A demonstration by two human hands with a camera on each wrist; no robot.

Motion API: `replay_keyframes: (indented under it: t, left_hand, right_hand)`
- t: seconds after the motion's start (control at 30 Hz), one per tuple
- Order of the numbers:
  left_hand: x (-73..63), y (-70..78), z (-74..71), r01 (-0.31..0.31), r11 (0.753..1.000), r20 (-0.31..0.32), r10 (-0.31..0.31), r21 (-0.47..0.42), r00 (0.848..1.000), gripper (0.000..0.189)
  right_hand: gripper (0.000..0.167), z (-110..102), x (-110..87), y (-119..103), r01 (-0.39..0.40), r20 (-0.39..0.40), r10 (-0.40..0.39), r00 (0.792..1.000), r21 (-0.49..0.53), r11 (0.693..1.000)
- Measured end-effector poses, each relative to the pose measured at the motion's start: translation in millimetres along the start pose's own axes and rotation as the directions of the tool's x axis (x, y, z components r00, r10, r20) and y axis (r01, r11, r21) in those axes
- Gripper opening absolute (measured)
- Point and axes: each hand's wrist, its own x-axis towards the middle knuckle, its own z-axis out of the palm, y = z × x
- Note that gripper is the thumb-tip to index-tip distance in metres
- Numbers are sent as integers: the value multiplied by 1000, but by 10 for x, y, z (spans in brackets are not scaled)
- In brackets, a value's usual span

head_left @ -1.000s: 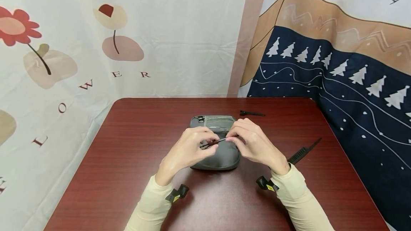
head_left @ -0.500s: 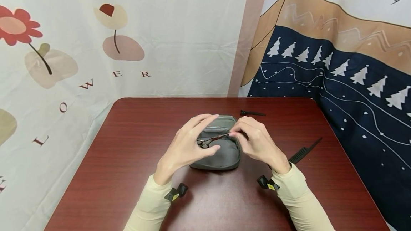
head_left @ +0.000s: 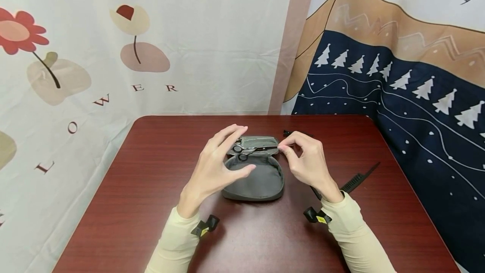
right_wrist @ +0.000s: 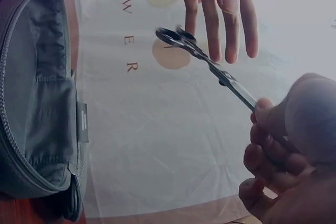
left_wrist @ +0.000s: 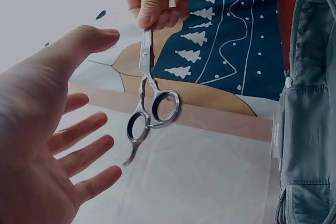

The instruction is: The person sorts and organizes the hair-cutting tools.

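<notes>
My right hand [head_left: 308, 165] pinches a pair of silver hairdressing scissors [left_wrist: 146, 59] by the blade end, between thumb and fingers. The finger rings and the small curved finger rest point toward my left hand [head_left: 210, 165]. That hand is spread, thumb apart from the fingers, beside the rings and apart from them in the left wrist view. Below both hands lies an unzipped grey case [head_left: 254, 186], its hollow side nearer me and its pocketed flap farther away. In the right wrist view the case [right_wrist: 50, 124] shows its zip and inner pocket. The blade tips are mostly hidden by my right fingers.
A black comb [head_left: 356, 182] with a pointed tail lies to the right, partly behind my right wrist. Past my right hand is a black hair clip [head_left: 288, 132], mostly covered. The red-brown table [head_left: 159, 159] ends at printed curtains [head_left: 212, 54].
My left hand has let go of the scissors and spread its fingers. My right hand has carried the scissors up and away, farther over the case's flap, and more of the hollow side shows.
</notes>
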Motion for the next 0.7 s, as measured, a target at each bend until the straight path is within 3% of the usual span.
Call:
replay_keyframes:
  t: [0.1, 0.23, 0.47, 0.7]
  left_hand:
    - [8, -3, 7, -32, 999, -38, 33, 15, 999, 91]
    - [28, -18, 36, -115, 990, -76, 121, 87, 990, 87]
    - [38, -53, 86, -213, 944, -87, 242, 252, 966, 80]
    - [43, -56, 105, -226, 923, -86, 265, 312, 961, 77]
  right_hand:
    - [17, 8, 2, 8, -61, -35, 62, 997, 26, 998]
    - [12, 5, 2, -7, -181, -40, 184, 982, 74, 981]
    - [7, -28, 26, -56, -428, -7, 435, 901, 165, 889]
    - [10, -71, 52, -86, -546, 68, 546, 835, 221, 808]
